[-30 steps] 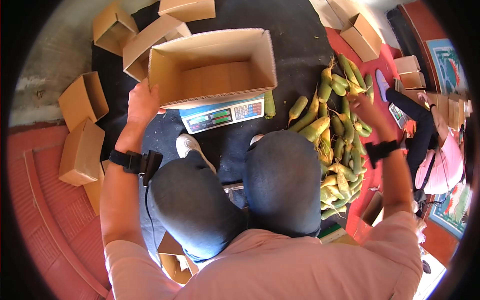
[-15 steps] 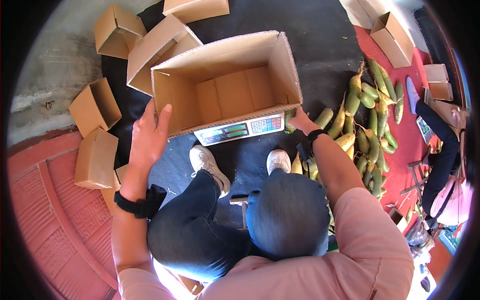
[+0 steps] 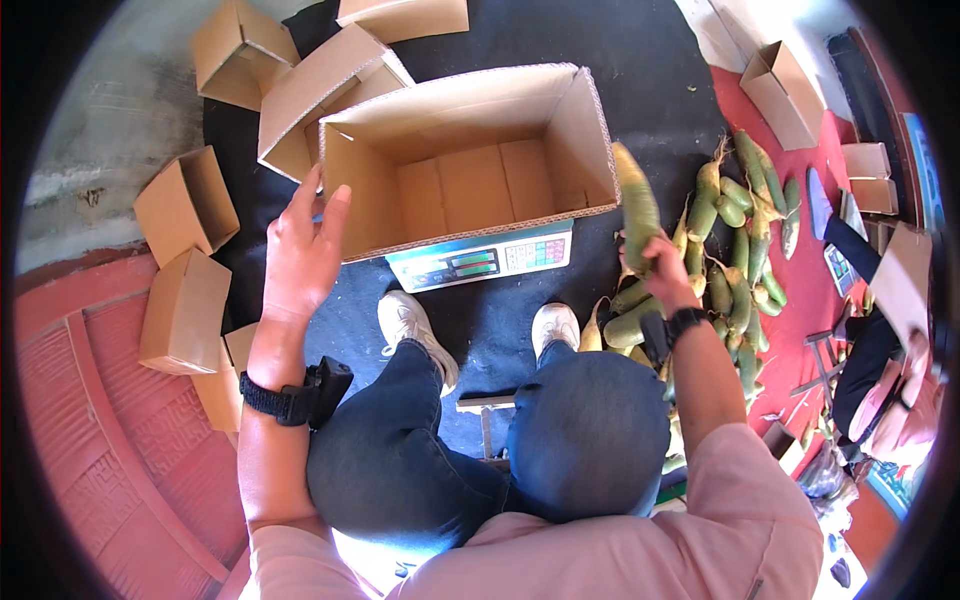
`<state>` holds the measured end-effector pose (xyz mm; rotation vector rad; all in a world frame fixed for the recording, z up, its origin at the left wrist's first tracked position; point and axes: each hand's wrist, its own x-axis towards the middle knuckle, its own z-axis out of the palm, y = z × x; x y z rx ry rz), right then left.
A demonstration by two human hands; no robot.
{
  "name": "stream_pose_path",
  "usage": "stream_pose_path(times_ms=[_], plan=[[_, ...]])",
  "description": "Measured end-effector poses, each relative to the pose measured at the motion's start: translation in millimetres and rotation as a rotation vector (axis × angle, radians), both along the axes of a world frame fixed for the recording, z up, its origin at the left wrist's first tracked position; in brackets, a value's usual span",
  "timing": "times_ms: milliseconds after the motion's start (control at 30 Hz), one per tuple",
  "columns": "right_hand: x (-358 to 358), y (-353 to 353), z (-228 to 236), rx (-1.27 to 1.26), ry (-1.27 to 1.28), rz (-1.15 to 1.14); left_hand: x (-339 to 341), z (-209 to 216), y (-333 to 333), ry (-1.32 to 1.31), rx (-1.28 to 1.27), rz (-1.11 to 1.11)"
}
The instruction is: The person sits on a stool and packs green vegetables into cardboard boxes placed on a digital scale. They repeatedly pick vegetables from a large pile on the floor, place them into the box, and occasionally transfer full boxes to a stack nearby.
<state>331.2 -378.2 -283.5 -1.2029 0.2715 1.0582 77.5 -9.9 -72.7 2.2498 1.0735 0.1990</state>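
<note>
An open cardboard box (image 3: 470, 190) stands on a digital scale (image 3: 480, 254) in front of my feet. My left hand (image 3: 304, 248) is at the box's left wall, its thumb and fingers apart; the thumb overlaps the rim and the fingers lie along the outside. In my right hand (image 3: 664, 268), closed round its lower end, a long green radish (image 3: 637, 200) points upward, just right of the box's right wall. The bottom inside the box shows bare cardboard. More green radishes (image 3: 745, 300) lie heaped to the right of my right hand.
Several open cardboard boxes (image 3: 188, 207) stand on the left and at the back. A dark sheet (image 3: 640, 90) covers the floor, with red carpet (image 3: 745, 130) to its right. At the far right, another person (image 3: 870, 350) sits beside a second scale (image 3: 842, 268).
My right hand has moved from the box's front right corner outward to the right and lifted a radish upright. The left hand stays at the box's left wall. The other person now holds cardboard.
</note>
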Motion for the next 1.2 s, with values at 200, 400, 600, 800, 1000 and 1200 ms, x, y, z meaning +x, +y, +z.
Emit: stream_pose_path(times_ms=[200,400,600,800,1000,1200], plan=[[3,-19,195,0.145,-0.442,0.11,-10,-2,7,-0.045,0.005,-0.007],[-6,96,339,-0.126,-1.295,0.922,-8,-2,10,-0.034,0.038,-0.064],[-33,261,252,-0.415,-1.359,1.8,-12,-8,14,-0.072,0.063,-0.069],[-32,308,97,-0.611,-1.099,2.255,-8,-12,10,-0.104,0.068,-0.119],[-44,293,45,-0.532,-1.358,2.35,-10,-13,13,-0.173,0.005,-0.073],[-46,292,26,-0.402,-1.431,2.449,-7,-9,11,-0.144,0.009,-0.063]])
